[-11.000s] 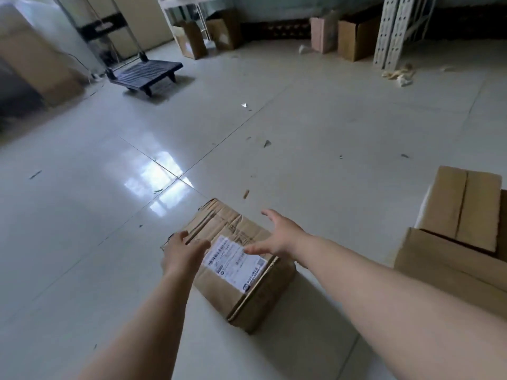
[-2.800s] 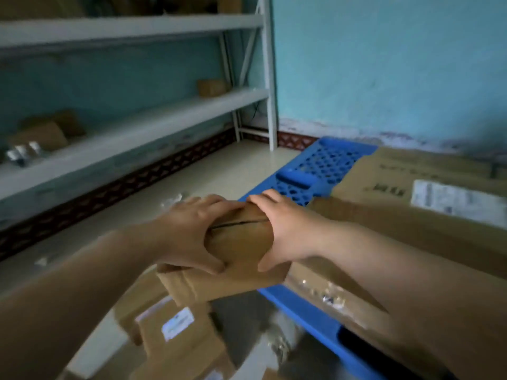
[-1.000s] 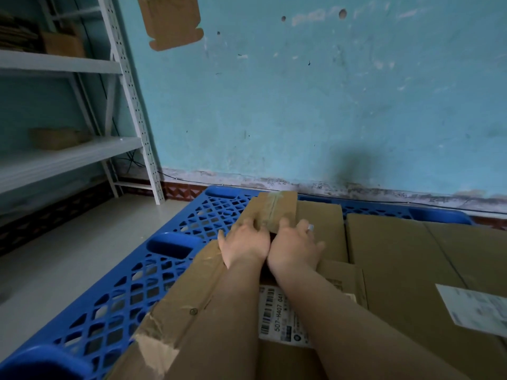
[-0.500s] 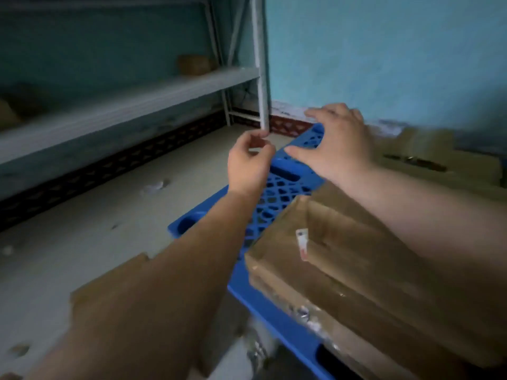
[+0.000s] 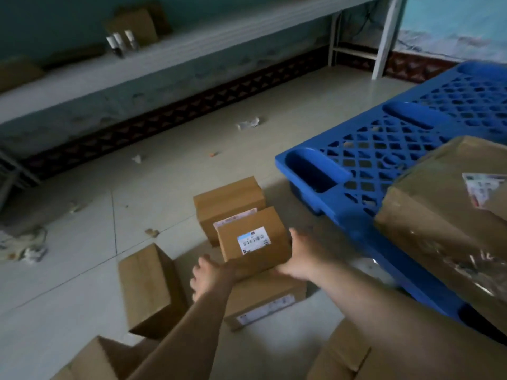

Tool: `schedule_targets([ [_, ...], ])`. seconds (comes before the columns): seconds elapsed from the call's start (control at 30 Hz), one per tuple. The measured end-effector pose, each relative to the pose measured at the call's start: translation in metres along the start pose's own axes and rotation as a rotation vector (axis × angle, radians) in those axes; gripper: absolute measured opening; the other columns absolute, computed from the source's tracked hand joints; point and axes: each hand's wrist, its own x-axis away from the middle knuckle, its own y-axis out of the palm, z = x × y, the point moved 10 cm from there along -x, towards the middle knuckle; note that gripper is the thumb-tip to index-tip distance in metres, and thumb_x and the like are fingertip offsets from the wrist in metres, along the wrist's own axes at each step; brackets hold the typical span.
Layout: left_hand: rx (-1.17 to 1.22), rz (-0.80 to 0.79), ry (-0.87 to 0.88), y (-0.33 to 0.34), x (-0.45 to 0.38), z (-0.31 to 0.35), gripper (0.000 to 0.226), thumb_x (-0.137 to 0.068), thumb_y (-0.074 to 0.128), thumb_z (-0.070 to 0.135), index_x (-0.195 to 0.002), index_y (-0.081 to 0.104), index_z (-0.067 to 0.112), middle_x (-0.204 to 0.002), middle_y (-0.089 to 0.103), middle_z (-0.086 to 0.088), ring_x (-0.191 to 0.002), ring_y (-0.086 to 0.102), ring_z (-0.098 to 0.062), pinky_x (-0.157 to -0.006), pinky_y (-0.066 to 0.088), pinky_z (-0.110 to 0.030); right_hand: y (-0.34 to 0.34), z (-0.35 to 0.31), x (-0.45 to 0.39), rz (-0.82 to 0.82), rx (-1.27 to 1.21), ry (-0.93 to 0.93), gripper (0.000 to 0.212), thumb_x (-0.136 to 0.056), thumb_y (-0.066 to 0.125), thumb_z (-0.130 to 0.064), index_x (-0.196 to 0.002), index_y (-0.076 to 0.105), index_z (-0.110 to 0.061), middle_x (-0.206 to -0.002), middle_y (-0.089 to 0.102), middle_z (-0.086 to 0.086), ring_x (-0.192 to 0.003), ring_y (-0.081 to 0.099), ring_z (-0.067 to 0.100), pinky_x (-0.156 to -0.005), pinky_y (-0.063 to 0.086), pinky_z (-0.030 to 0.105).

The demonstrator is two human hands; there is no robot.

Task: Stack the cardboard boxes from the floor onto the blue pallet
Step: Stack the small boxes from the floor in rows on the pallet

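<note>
Centrally, small labelled box (image 5: 253, 240) sits atop a flat box (image 5: 263, 300) on the floor (image 5: 82, 264). L hand (image 5: 208, 278) at its 7 o'clock corner, R hand (image 5: 299, 256) at its 3 o'clock side; both w/ fingers spread flat against the cardboard, clamping it between them. Blue pallet (image 5: 384, 149) at 2 o'clock, carrying a large box (image 5: 444, 215). Other boxes at 12 (image 5: 227, 201) & 9 o'clock (image 5: 151, 289).
</note>
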Motion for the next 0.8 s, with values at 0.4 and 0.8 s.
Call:
schedule_targets([
  [0.4,0.393,-0.158,-0.024,-0.002,0.004,0.002,0.062,-0.077,0.063,0.04,-0.13,0.045,0.013,-0.121,0.058,-0.012,-0.1,0.061,-0.029,-0.086,0.051,-0.041,0.006,0.02,-0.02,0.108,-0.373,0.212,0.097,-0.059,0.08,-0.044,-0.139,0.031,-0.021,-0.141,0.042,0.007,-0.126,0.044,0.027,-0.1,0.042,0.045],
  [0.8,0.729,-0.11,0.606,-0.088,0.145,0.243,0.042,-0.079,0.064,0.034,-0.116,0.05,0.021,-0.11,0.063,-0.007,-0.086,0.062,-0.02,-0.076,0.052,-0.037,-0.296,-0.019,0.089,0.65,-0.561,-0.147,0.096,-0.064,0.081,-0.035,-0.142,0.025,-0.023,-0.139,0.035,0.003,-0.123,0.041,0.021,-0.09,0.034,0.028],
])
